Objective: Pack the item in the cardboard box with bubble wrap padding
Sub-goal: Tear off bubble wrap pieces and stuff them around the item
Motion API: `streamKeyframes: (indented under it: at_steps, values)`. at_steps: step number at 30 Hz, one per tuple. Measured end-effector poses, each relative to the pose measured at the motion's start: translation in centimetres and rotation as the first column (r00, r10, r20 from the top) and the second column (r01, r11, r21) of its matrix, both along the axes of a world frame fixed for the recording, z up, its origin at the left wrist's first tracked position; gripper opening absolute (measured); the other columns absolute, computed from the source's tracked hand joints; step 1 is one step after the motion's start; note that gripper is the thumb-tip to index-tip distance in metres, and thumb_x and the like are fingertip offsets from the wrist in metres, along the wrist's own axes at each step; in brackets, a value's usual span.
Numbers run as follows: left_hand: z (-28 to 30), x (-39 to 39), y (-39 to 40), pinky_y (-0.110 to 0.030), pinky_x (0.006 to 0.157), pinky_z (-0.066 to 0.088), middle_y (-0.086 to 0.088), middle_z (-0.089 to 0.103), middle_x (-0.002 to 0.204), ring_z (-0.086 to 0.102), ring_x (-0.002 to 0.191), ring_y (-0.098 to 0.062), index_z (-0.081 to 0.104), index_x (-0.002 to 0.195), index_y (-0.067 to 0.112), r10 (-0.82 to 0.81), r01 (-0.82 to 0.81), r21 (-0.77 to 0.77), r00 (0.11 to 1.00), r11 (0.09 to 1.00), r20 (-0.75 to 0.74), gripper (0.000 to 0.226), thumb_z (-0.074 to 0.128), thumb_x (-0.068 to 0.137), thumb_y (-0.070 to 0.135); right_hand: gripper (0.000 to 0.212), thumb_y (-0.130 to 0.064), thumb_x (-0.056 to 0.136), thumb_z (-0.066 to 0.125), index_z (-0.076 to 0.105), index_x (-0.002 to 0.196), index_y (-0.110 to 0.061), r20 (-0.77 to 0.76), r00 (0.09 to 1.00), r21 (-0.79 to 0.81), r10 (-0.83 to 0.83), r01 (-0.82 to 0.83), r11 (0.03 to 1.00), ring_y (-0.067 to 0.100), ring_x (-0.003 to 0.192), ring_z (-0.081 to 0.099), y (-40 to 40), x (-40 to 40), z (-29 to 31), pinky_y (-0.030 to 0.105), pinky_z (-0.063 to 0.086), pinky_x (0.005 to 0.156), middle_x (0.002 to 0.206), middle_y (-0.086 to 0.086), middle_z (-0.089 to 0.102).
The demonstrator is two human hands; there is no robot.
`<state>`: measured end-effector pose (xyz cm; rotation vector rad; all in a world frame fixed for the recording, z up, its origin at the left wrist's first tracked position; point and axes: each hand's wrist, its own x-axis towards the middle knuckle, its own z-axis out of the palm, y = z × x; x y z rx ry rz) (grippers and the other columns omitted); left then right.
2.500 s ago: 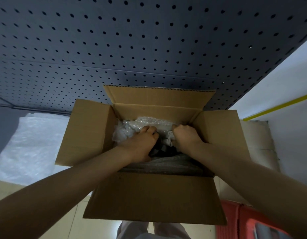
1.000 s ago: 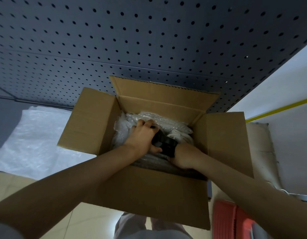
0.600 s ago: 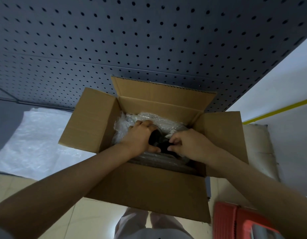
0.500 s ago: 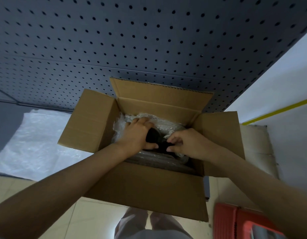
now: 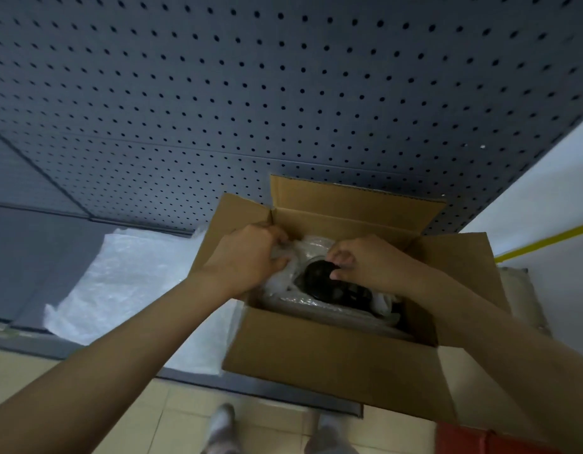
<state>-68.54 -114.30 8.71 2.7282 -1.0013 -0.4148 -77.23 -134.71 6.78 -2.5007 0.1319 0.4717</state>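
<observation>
An open cardboard box (image 5: 329, 362) stands on the dark shelf in front of me, flaps spread outward. Inside lies a black rounded item (image 5: 326, 286), nestled in clear bubble wrap (image 5: 296, 253). My left hand (image 5: 247, 257) is at the box's left inner wall, fingers closed on a bunch of the bubble wrap. My right hand (image 5: 365, 263) reaches in from the right, its fingertips pinching the top edge of the black item. The lower part of the item is hidden by the box's near wall.
A loose sheet of bubble wrap (image 5: 126, 283) lies on the shelf left of the box. A dark pegboard (image 5: 283, 93) rises behind. A red crate (image 5: 486, 440) sits at the lower right on the tiled floor, next to my feet (image 5: 221, 427).
My left hand has let go of the black item and moved left to grab the bubble wrap by the box wall. My right hand shifted up onto the item's top. The view swung left.
</observation>
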Motion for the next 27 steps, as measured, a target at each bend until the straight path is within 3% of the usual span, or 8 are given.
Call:
streamKeyframes:
  at_steps: [4,6,11,15,19,23,27]
  values:
    - [2.4,3.0,5.8,-0.033,0.083,0.048,-0.005,0.063,0.118,0.062,0.103,-0.024,0.059,0.122,0.015,-0.044,0.031,0.084,0.987,0.996,0.157,0.041,0.052,0.094,0.044,0.034,-0.026,0.087,0.068,0.063,0.121,-0.021,0.072,0.997,-0.090,-0.003,0.009,0.996,0.010,0.105,0.062,6.3,3.4,2.0,0.029,0.051,0.094,0.119,-0.003,0.067]
    - [3.3,4.8,9.6,-0.035,0.086,0.052,-0.004,0.064,0.117,0.063,0.102,-0.023,0.058,0.122,0.017,-0.070,0.053,0.086,0.974,0.995,0.215,0.040,0.053,0.093,0.045,0.030,-0.023,0.089,0.066,0.064,0.119,-0.020,0.094,0.995,-0.116,-0.033,0.044,0.992,0.010,0.099,0.063,9.9,5.1,2.9,0.029,0.053,0.091,0.114,-0.004,0.069]
    - [4.3,9.2,19.2,-0.035,0.087,0.051,-0.004,0.063,0.119,0.063,0.103,-0.024,0.056,0.126,0.018,-0.085,0.055,0.127,0.966,0.990,0.245,0.037,0.051,0.095,0.038,0.026,-0.020,0.091,0.063,0.065,0.117,-0.018,0.206,0.975,-0.126,-0.083,0.110,0.986,0.011,0.094,0.064,18.9,8.6,5.8,0.024,0.052,0.082,0.105,-0.003,0.070]
    - [2.7,11.2,24.6,-0.036,0.086,0.051,-0.004,0.063,0.120,0.063,0.105,-0.024,0.056,0.127,0.018,-0.066,0.033,0.174,0.980,0.984,0.186,0.038,0.052,0.095,0.038,0.023,-0.026,0.089,0.062,0.068,0.111,-0.024,0.315,0.948,-0.133,-0.048,0.094,0.987,0.010,0.083,0.063,25.8,10.5,6.2,0.032,0.055,0.081,0.092,-0.009,0.069]
    - [-0.4,12.0,27.3,-0.034,0.095,0.046,-0.002,0.059,0.130,0.058,0.116,-0.021,0.051,0.134,0.021,-0.034,0.024,0.207,0.998,0.978,0.046,0.044,0.053,0.095,0.040,0.029,-0.028,0.088,0.065,0.065,0.116,-0.020,0.183,0.982,-0.053,-0.048,0.059,0.997,0.013,0.090,0.062,31.0,12.1,3.0,0.031,0.053,0.086,0.102,-0.003,0.067]
    - [-3.4,12.3,28.9,-0.033,0.093,0.047,-0.004,0.054,0.135,0.058,0.117,-0.023,0.048,0.137,0.020,-0.004,0.027,0.295,0.997,0.955,-0.078,0.045,0.051,0.097,0.039,0.038,-0.030,0.088,0.065,0.059,0.124,-0.018,0.022,0.996,-0.123,-0.089,0.091,0.988,0.020,0.115,0.055,32.1,13.1,-2.9,0.032,0.047,0.097,0.126,0.004,0.059]
    - [-5.6,12.9,30.0,-0.034,0.094,0.047,-0.006,0.053,0.136,0.057,0.118,-0.025,0.047,0.139,0.018,-0.009,0.049,0.336,0.993,0.941,-0.120,0.046,0.049,0.098,0.038,0.039,-0.030,0.088,0.065,0.058,0.124,-0.017,-0.063,0.989,-0.177,-0.136,0.123,0.976,0.025,0.119,0.052,31.8,14.2,-6.4,0.032,0.046,0.099,0.129,0.007,0.055]
